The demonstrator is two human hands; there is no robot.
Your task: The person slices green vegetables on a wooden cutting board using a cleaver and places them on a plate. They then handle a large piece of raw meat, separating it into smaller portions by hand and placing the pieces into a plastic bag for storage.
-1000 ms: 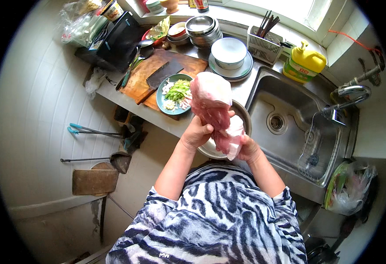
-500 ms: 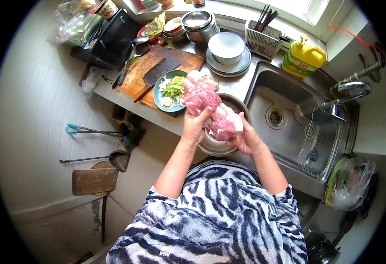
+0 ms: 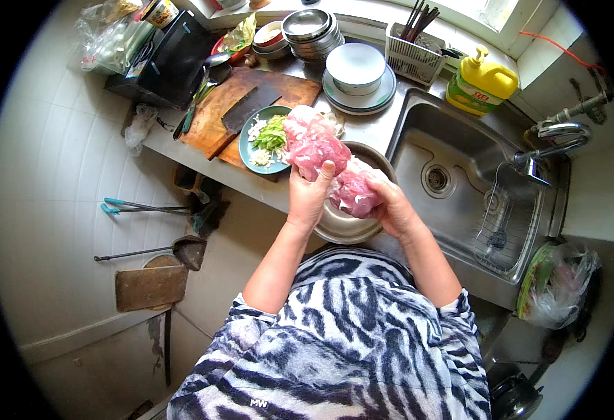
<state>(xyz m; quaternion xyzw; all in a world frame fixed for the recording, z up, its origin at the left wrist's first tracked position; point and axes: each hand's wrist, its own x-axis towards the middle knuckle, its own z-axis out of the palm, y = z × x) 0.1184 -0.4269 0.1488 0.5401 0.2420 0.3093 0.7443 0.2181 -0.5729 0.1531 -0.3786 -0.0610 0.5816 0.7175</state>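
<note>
A large piece of raw pink meat (image 3: pixel 319 149) is held up between both hands over a metal bowl (image 3: pixel 343 228). My left hand (image 3: pixel 309 194) grips its lower left side, thumb on top. Around the right end of the meat closes my right hand (image 3: pixel 393 206), thumb over the upper surface. Some fingers of both hands are hidden under it. Just left of the meat, a teal plate (image 3: pixel 249 159) carries chopped green, white and pale yellow pieces, and the meat's far end overlaps its edge in view.
Partly under the plate lies a wooden cutting board (image 3: pixel 212 116) with a cleaver (image 3: pixel 249 106). Stacked plates and a bowl (image 3: pixel 354 68) stand behind the metal bowl. To the right are a steel sink (image 3: pixel 408 150), a faucet (image 3: pixel 562 143) and a yellow jug (image 3: pixel 482 82).
My right hand has shifted its grip, its thumb now over the top of the meat's right end. That end is folded inward. The view has shifted slightly.
</note>
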